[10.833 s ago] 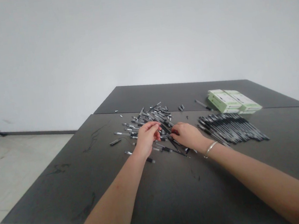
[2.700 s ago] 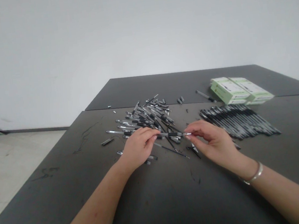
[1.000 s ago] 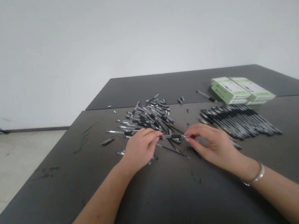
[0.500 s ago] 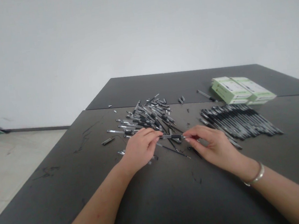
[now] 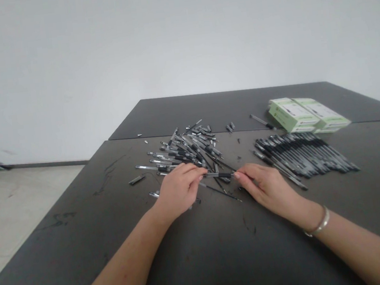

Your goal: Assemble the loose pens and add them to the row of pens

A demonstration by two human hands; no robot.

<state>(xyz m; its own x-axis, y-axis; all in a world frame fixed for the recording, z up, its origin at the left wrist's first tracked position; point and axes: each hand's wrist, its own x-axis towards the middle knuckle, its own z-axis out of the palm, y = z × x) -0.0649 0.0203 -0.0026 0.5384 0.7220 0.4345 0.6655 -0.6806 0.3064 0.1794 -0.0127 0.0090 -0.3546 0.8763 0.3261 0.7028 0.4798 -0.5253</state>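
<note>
A gel pen (image 5: 219, 174) with a clear barrel and a black rubber grip lies level above the table between my two hands. My left hand (image 5: 180, 187) is closed around its barrel end. At the grip end, the thumb and fingers of my right hand (image 5: 265, 183) pinch the pen's tip, which they cover. Behind and left of the hands is a loose pile of pen barrels (image 5: 174, 153) mixed with caps. A thin ink refill (image 5: 225, 192) rests on the table just below the held pen.
To the right, many capped pens (image 5: 304, 154) lie side by side in a slanting row. Behind them stand two green-and-white boxes (image 5: 293, 114), with a single pen (image 5: 261, 121) beside them. Small caps (image 5: 230, 127) are scattered on the dark table (image 5: 203, 260), near a seam.
My right hand has turned slightly and its fingers have closed more tightly about the pen's tip. My left hand has stayed almost still.
</note>
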